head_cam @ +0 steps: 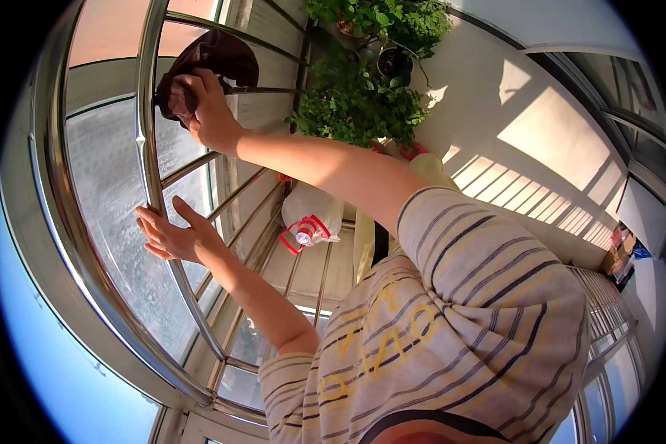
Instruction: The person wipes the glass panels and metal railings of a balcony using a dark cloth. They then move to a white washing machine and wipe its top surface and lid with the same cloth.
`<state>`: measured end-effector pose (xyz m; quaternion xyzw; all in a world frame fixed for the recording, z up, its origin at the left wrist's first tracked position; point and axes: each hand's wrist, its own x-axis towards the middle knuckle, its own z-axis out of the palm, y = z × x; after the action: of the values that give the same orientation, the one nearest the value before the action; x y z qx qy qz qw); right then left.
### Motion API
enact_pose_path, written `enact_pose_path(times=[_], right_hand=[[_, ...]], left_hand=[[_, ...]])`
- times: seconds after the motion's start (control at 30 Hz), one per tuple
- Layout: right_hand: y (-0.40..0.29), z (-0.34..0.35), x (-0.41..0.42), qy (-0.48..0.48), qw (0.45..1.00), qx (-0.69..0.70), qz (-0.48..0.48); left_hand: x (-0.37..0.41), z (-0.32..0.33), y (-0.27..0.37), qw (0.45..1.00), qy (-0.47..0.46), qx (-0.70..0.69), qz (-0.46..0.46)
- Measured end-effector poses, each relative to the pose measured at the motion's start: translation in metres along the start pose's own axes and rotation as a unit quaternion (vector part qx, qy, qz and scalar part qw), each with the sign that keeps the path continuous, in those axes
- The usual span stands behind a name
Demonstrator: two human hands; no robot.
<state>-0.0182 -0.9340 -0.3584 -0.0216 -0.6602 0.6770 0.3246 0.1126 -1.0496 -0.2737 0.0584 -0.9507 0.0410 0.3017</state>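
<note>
My right hand [213,114] grips a dark brown cloth [216,55], bunched under the fingers. The cloth lies against a polished steel rail [149,72] and drapes over the thinner crossbars beside it. Lower down, my left hand [177,236] lies across the same rail. Its fingers extend past the rail and its thumb stands apart; whether the palm presses on the metal is hidden. Behind the bars is a window pane [111,161] with whitish streaks and smudges.
A thicker outer rail [61,166] curves along the window side. Leafy potted plants [361,100] stand on the floor near my feet. Below the bars is a clear plastic bottle [311,208] with a red handle. Boxes and bags [621,252] sit at the far right.
</note>
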Motion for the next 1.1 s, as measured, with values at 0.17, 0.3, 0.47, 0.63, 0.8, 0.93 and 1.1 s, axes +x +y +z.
enact_pose_path(times=[0.17,0.3,0.47,0.63,0.8,0.93,1.1], right_hand=[[0.045,-0.008,-0.009,-0.047,0.996,-0.069,0.017],[0.070,-0.022,-0.018,-0.076,0.992,-0.096,0.042],[-0.002,-0.008,0.018,-0.098,0.995,0.005,-0.012],[0.029,-0.027,0.036,-0.205,0.972,-0.013,0.113],[-0.013,-0.029,0.068,0.011,0.954,0.258,0.152],[-0.060,-0.012,0.112,0.017,0.997,0.075,-0.032],[-0.036,-0.007,0.198,0.040,0.997,-0.042,-0.059]], left_hand=[[0.000,0.001,0.001,1.000,-0.015,0.008,-0.008],[0.013,-0.001,0.012,0.999,-0.029,-0.036,0.013],[0.042,-0.003,0.056,0.991,-0.031,-0.131,0.020],[0.070,0.014,0.093,0.982,-0.076,-0.171,0.008],[0.071,0.032,0.095,0.988,-0.050,-0.136,0.050],[0.070,0.039,0.108,0.994,0.012,-0.103,0.038],[0.073,0.037,0.118,0.996,-0.008,-0.083,0.011]])
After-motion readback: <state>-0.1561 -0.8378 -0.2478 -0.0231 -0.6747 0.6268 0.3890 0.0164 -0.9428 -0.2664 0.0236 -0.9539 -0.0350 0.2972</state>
